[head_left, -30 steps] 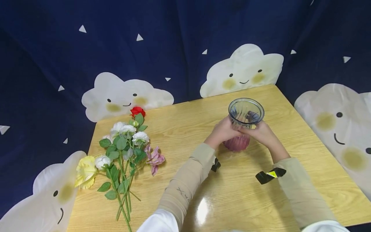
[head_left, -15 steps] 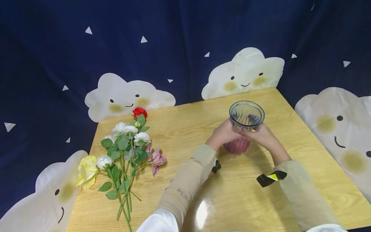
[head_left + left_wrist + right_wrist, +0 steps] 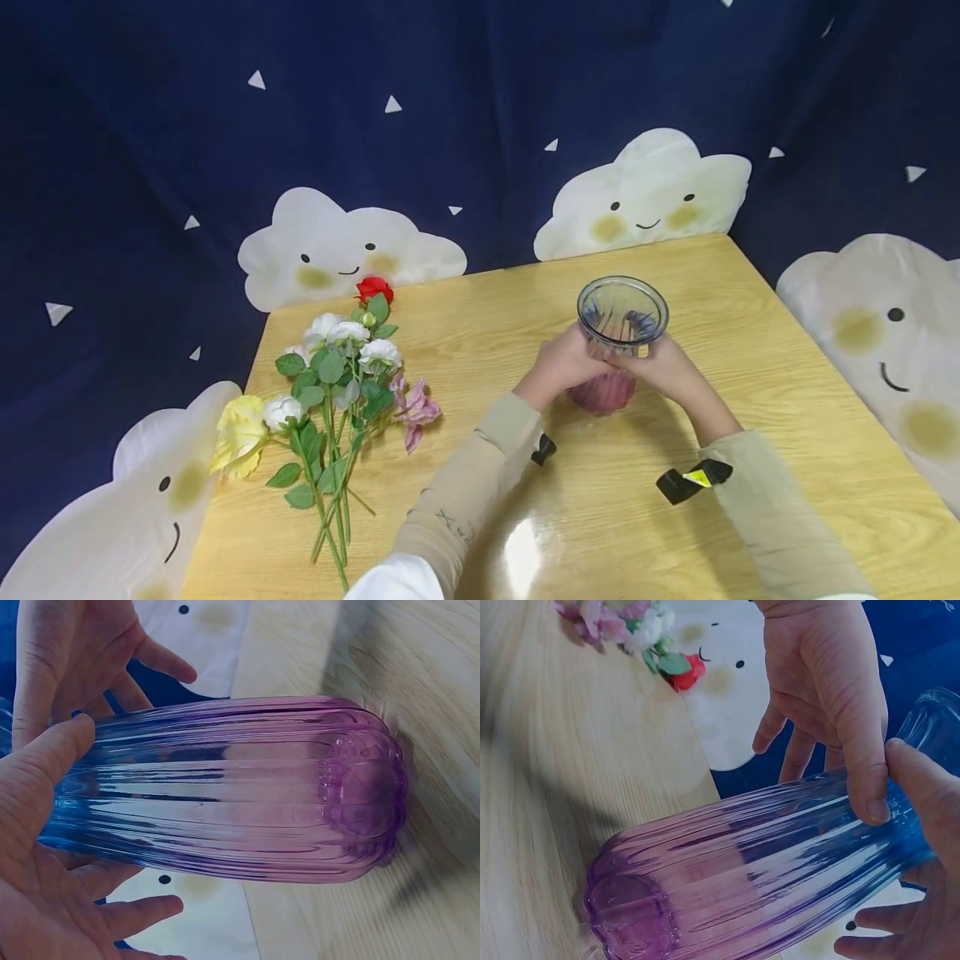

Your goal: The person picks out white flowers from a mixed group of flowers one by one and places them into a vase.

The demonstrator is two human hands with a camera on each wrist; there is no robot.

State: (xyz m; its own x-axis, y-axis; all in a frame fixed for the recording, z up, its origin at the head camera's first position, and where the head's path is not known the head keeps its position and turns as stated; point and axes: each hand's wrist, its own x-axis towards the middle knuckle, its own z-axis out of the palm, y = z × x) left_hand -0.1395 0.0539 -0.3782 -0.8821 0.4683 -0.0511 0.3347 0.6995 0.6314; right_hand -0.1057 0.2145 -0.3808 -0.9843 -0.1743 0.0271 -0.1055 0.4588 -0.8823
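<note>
With bare left hand (image 3: 564, 364) and right hand (image 3: 670, 369), gripping tall ribbed see-through glass vase (image 3: 602, 393), blue top to pink base, over pale wood-grain tabletop (image 3: 480, 333).
Nearest: in long beige fabric sleeves (image 3: 442, 504), with black strap (image 3: 677, 488) and yellow label at right wrist. Between forearms, white glare on glossy wood, plus soft shadows. Pressing thumbs to vase neck, curving round it from both sides, some fingertips spread off the glass. Held mouth-up, right of centre in head view; cannot tell if base touches wood. Well apart at left, lying loose: green-stemmed flowers (image 3: 331, 367) in yellow, white, pink-purple, red. Beyond far edge and at both sides: dark-blue fabric curtain (image 3: 480, 100) with small white triangles and smiling white cloud shapes (image 3: 360, 237).
</note>
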